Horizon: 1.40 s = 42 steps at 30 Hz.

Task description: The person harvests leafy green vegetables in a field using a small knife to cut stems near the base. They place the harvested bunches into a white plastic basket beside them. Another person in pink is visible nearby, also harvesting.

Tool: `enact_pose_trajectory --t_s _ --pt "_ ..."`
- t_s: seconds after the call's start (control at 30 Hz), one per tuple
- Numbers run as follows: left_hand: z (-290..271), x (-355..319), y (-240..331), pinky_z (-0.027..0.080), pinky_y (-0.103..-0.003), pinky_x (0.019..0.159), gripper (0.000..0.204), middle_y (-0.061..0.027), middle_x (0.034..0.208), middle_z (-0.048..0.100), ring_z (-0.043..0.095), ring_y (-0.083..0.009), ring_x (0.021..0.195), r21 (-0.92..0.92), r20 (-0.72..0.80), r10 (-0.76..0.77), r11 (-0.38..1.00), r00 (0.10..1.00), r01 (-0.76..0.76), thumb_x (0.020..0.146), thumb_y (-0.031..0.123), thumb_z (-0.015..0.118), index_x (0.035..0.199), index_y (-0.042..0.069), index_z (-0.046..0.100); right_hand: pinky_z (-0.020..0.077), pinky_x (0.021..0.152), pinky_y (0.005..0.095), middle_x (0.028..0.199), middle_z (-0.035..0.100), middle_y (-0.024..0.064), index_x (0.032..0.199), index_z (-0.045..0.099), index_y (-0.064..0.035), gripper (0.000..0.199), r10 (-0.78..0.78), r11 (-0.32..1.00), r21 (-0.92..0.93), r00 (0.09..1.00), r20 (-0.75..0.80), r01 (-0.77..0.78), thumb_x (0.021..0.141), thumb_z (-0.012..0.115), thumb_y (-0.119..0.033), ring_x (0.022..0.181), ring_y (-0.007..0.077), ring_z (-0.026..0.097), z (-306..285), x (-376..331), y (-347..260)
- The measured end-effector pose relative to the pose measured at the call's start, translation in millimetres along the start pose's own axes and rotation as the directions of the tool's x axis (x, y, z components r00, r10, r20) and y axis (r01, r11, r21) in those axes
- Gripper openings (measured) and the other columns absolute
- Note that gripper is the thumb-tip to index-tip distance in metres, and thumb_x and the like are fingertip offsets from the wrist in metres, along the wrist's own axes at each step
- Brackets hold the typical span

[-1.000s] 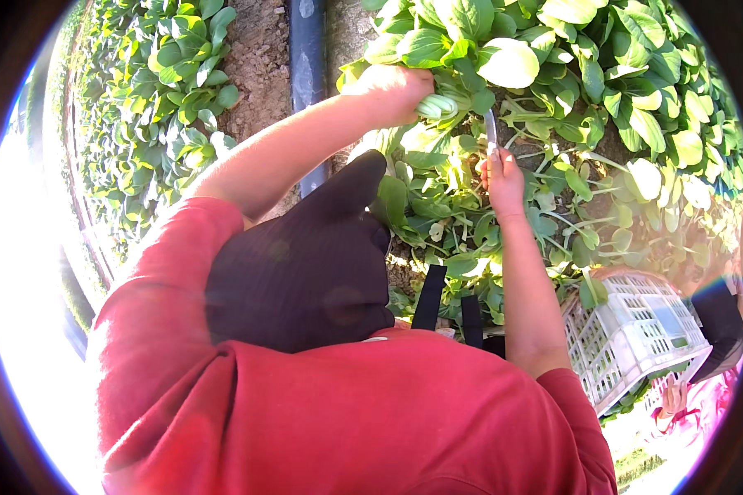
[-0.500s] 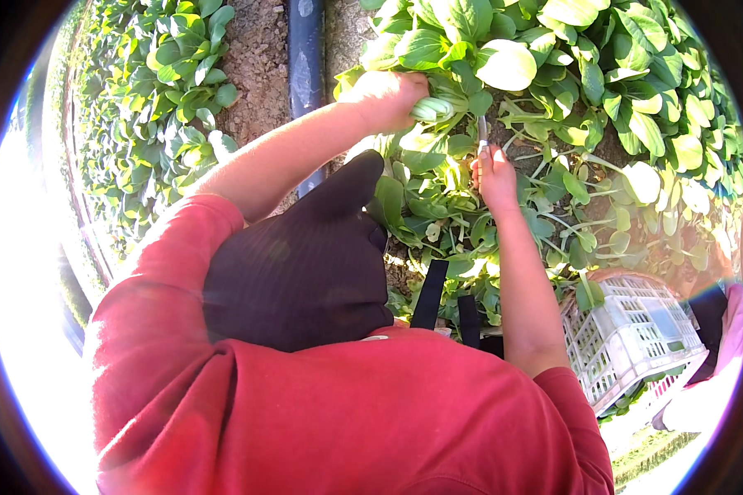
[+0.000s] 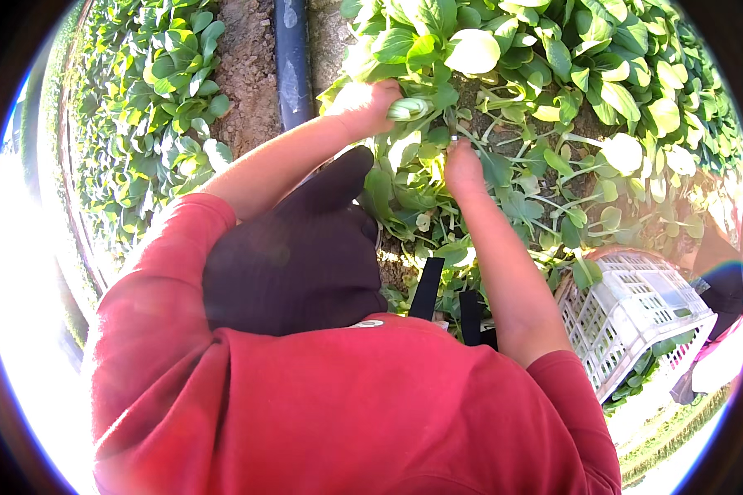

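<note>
A cut head of bok choy [image 3: 409,109], its pale stem base turned toward the right, is gripped in my left hand [image 3: 366,107]. The fingers of that hand are closed around it, partly out of sight among the leaves. My right hand [image 3: 464,169] is closed on a knife [image 3: 453,130] just below and to the right of the bok choy. The thin blade points away from me, and leaves hide part of it. Loose leaves and stalks [image 3: 504,177] lie around my right hand.
Dense standing bok choy [image 3: 578,49] grows at the far right, and another leafy row [image 3: 161,91] at the left. A dark pipe [image 3: 292,62] runs along bare soil [image 3: 248,74]. A white slatted crate [image 3: 636,313] with greens inside stands tilted at the right, near dark and pink cloth.
Both hands have shifted slightly left in the picture, still holding the bok choy and the knife. My right hand has turned, and less of the blade shows. The view has shifted a little.
</note>
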<state>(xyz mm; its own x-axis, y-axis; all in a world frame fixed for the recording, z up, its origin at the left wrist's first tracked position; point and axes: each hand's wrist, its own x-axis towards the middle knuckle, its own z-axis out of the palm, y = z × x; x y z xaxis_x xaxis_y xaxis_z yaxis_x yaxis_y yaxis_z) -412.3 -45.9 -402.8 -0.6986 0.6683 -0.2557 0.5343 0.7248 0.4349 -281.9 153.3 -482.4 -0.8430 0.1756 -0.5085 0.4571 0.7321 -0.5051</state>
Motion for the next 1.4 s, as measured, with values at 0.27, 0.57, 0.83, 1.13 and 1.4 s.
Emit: enact_pose_trajectory --t_s 0.27,0.57,0.83,1.13,1.4 --pt "-46 -18 30 0.052 -0.037 0.081 0.039 -0.0122 0.1 0.065 0.063 -0.0312 0.093 -0.216 -0.082 0.117 0.967 0.99 -0.132 0.071 0.018 0.074 0.107 0.004 0.064 0.0415 0.05 0.0232 0.076 0.056 0.0002 0.1 0.049 -0.0077 0.013 0.167 0.429 0.89 0.982 0.087 -0.152 0.094 0.057 -0.016 0.056 0.0082 0.049 -70 -45 16" --pt "-70 -42 82 0.052 -0.031 0.089 0.048 -0.0084 0.112 0.066 0.064 -0.0147 0.095 -0.955 0.192 0.064 0.244 0.979 0.171 0.079 0.006 0.075 0.123 0.002 0.056 0.0456 0.06 0.0218 0.114 0.056 0.0086 0.131 0.049 -0.0091 0.046 -0.111 -0.239 0.963 0.989 0.099 -0.123 0.091 0.069 -0.018 0.072 0.0091 0.051 -111 -80 -5" --pt "-57 -39 85 0.051 -0.033 0.087 0.056 -0.0089 0.112 0.064 0.064 -0.0171 0.095 -0.85 0.291 0.284 0.516 0.914 0.11 0.077 0.002 0.074 0.127 0.0 0.05 0.0357 0.047 0.0155 0.086 0.059 -0.0019 0.129 0.052 -0.01 0.04 0.011 -0.385 0.91 0.985 0.172 -0.155 0.092 0.065 -0.011 0.058 0.0041 0.041 -102 -77 -7" --pt "-91 -29 76 0.048 -0.033 0.095 0.046 -0.0104 0.122 0.063 0.062 -0.0167 0.103 -0.929 0.167 0.035 0.339 0.985 0.145 0.082 0.002 0.067 0.127 0.0 0.057 0.0324 0.05 0.0175 0.089 0.061 -0.0003 0.11 0.059 -0.0072 0.036 0.124 0.252 0.946 0.963 -0.24 0.203 0.078 0.072 0.0 0.06 0.0029 0.046 -179 -112 3" --pt "-69 -1 131 0.046 -0.031 0.096 0.048 -0.0072 0.12 0.062 0.057 -0.0144 0.111 -0.842 0.09 0.312 0.531 0.946 -0.095 0.079 0.005 0.077 0.122 0.001 0.055 0.0366 0.049 0.0208 0.086 0.053 0.0023 0.109 0.048 -0.0082 0.03 0.058 -0.161 0.969 0.982 -0.18 0.187 0.086 0.066 0.0 0.063 0.0097 0.051 -158 -130 -51"
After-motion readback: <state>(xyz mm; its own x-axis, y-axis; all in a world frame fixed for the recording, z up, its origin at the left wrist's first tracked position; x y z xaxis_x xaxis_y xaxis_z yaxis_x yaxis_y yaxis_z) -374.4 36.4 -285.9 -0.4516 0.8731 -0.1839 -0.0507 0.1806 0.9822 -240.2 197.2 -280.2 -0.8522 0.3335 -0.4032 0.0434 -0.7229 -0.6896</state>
